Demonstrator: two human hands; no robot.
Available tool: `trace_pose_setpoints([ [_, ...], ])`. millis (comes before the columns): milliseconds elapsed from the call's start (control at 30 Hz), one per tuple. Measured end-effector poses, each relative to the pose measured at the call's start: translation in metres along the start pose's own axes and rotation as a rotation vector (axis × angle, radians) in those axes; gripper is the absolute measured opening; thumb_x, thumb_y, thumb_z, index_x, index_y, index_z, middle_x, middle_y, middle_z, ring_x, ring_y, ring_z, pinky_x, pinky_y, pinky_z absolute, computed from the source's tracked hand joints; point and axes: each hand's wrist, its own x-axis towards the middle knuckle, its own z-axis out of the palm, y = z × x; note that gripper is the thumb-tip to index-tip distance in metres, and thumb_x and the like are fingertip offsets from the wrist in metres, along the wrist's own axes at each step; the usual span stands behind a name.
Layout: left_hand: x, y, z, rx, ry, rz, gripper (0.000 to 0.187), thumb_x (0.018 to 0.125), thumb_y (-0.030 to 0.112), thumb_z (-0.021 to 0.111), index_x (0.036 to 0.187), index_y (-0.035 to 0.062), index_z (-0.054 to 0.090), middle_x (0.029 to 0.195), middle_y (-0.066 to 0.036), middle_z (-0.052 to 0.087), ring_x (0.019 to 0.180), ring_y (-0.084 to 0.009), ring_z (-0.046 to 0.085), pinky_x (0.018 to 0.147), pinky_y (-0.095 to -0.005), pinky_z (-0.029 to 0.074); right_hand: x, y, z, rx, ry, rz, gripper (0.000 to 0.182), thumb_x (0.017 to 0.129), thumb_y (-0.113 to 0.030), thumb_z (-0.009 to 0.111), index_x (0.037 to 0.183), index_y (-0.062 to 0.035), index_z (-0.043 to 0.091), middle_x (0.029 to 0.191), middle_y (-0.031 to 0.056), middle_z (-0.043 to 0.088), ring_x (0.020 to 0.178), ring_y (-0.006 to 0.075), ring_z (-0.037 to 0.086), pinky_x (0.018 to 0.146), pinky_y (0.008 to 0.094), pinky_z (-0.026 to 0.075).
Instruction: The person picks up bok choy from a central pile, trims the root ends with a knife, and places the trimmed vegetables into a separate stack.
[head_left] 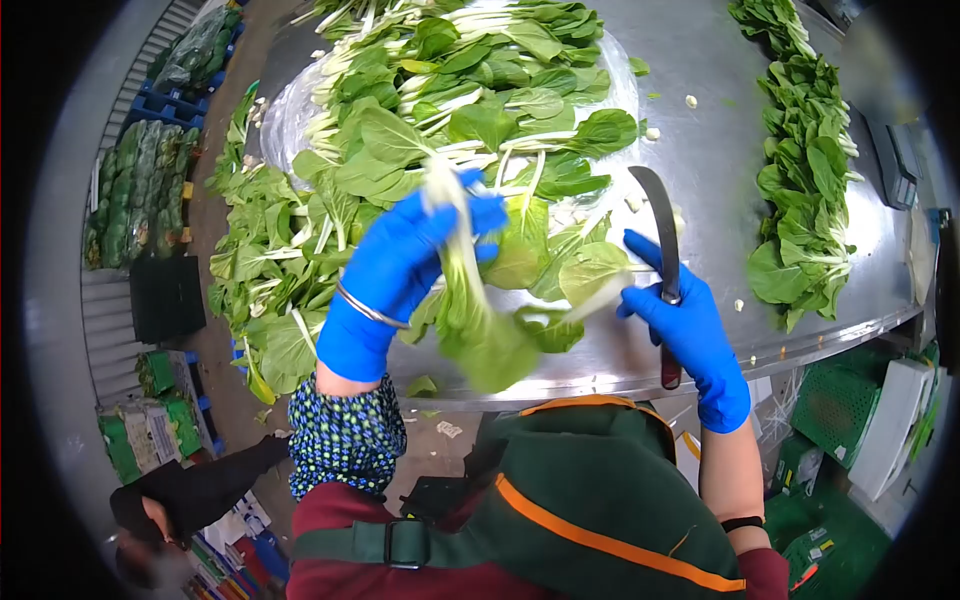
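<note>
My left hand (410,245), in a blue glove with a bangle at the wrist, is closed round the pale stem of a leafy green plant (470,300), whose leaves hang blurred toward the table's front edge. My right hand (675,315), also blue-gloved, holds a curved knife (658,210) with a dark handle, its blade pointing up and away. A leaf with a pale stalk (595,275) reaches to the right fingertips; whether they pinch it is unclear. Beyond both hands lies a big pile of leafy greens (480,90) on plastic film.
A row of greens (805,180) lies along the right of the metal table (700,140). More greens (280,240) are heaped at its left side. Green crates (835,405) stand low right. Bagged greens (145,190) stand far left. Another person (195,500) is at lower left.
</note>
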Motion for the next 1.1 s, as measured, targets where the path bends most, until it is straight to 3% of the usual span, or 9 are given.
trace_pose_setpoints([
  [67,0.003,-0.004,-0.013,-0.373,0.057,0.1,0.054,0.087,0.021,0.051,0.13,0.0004,0.027,0.128,-0.017,0.04,0.115,-0.0281,0.043,0.095,-0.0451,0.038,0.008,0.014,0.007,-0.004,0.213,-0.076,0.034,0.083,-0.015,0.056,0.116,-0.0064,0.054,0.088,0.0015,0.061,0.062,0.0063,0.052,0.053,0.0193,0.042],
  [333,0.01,-0.017,-0.023,-0.715,0.13,0.16,0.048,0.09,0.016,0.044,0.131,0.0022,0.026,0.134,-0.018,0.033,0.124,-0.0298,0.032,0.101,-0.0488,0.031,0.006,0.013,0.008,0.12,0.093,0.054,0.029,0.085,-0.022,0.053,0.11,-0.0075,0.058,0.085,0.0001,0.061,0.058,0.0046,0.051,0.045,0.0185,0.038],
  [433,0.009,-0.019,-0.022,-0.719,0.121,0.164,0.048,0.089,0.017,0.046,0.131,0.0029,0.027,0.133,-0.018,0.034,0.122,-0.0288,0.036,0.1,-0.0478,0.032,0.002,0.013,0.013,0.097,0.023,0.087,0.029,0.085,-0.023,0.053,0.109,-0.0079,0.059,0.081,-0.0003,0.061,0.057,0.0044,0.05,0.046,0.018,0.037],
  [533,0.004,-0.016,-0.026,-0.339,0.29,0.166,0.045,0.085,0.015,0.054,0.126,0.005,0.039,0.107,-0.011,0.052,0.091,-0.019,0.053,0.082,-0.0345,0.044,-0.002,0.014,0.016,0.074,0.026,0.066,0.027,0.085,-0.023,0.053,0.105,-0.0071,0.061,0.075,-0.0005,0.06,0.057,0.0038,0.05,0.046,0.0179,0.037],
  [600,0.007,-0.003,-0.031,0.236,0.434,0.259,0.041,0.082,0.014,0.057,0.121,0.0068,0.046,0.083,-0.003,0.056,0.068,-0.0108,0.051,0.065,-0.0243,0.045,-0.011,0.021,0.015,0.159,0.052,0.052,0.04,0.087,-0.018,0.049,0.125,-0.0096,0.039,0.098,0.0057,0.057,0.06,0.0056,0.05,0.049,0.0185,0.038],
  [667,0.015,0.012,-0.048,0.134,0.37,0.253,0.043,0.084,0.018,0.055,0.123,0.0048,0.042,0.088,-0.006,0.057,0.071,-0.0129,0.053,0.066,-0.0258,0.047,-0.018,0.024,0.016,0.242,0.057,0.069,0.065,0.085,-0.003,0.041,0.14,-0.0153,0.008,0.125,0.012,0.044,0.064,0.0076,0.051,0.051,0.0187,0.039],
  [800,0.03,0.018,-0.05,-0.361,0.245,0.243,0.042,0.088,0.02,0.051,0.125,0.0053,0.038,0.115,-0.013,0.052,0.096,-0.0213,0.056,0.084,-0.0363,0.046,-0.021,0.034,0.023,0.145,0.125,-0.165,0.071,0.076,0.006,0.039,0.139,-0.0144,0.013,0.124,0.0167,0.044,0.061,0.0073,0.054,0.041,0.0154,0.037],
  [967,0.038,0.006,-0.046,-0.767,-0.035,0.274,0.037,0.09,0.019,0.046,0.125,0.007,0.04,0.121,-0.012,0.048,0.105,-0.0226,0.053,0.09,-0.0442,0.042,-0.017,0.02,0.01,0.292,0.159,-0.014,0.058,0.08,0.005,0.037,0.134,-0.011,0.029,0.117,0.0101,0.053,0.059,0.0048,0.05,0.045,0.017,0.037],
  [1100,0.029,0.001,-0.052,-0.464,-0.093,0.221,0.039,0.09,0.024,0.047,0.123,0.0044,0.042,0.111,-0.009,0.055,0.098,-0.0197,0.053,0.086,-0.0341,0.044,-0.013,0.021,0.009,0.27,0.161,0.098,0.034,0.087,-0.007,0.043,0.12,-0.0047,0.049,0.105,0.0034,0.06,0.053,0.003,0.047,0.045,0.0168,0.036],
])
